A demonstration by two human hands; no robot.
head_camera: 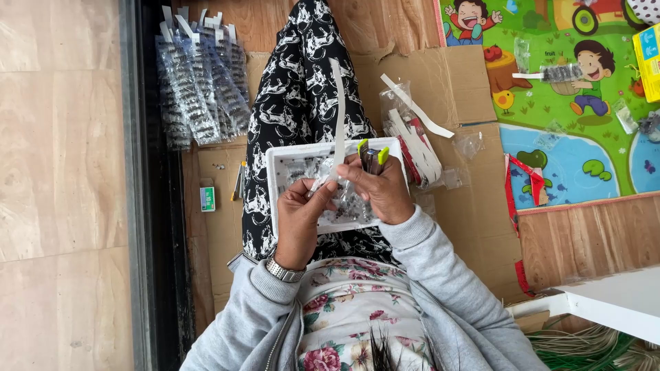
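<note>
Over the white tray [278, 165] on the lap, its middle hidden by both hands, the left hand [300, 218] and right hand [382, 189] pinch a small clear bag [328, 184] whose white strip [339, 117] runs lengthwise away from the person, contents unclear.

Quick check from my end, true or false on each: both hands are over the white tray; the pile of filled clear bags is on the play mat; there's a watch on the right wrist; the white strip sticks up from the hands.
1. Both the left hand and right hand are over the white tray: true.
2. The pile of filled clear bags lies on the play mat: false, it lies on cardboard by the tiled floor.
3. A watch is on the right wrist: false, the watch is on the left.
4. The white strip rises from the hands: true.
</note>
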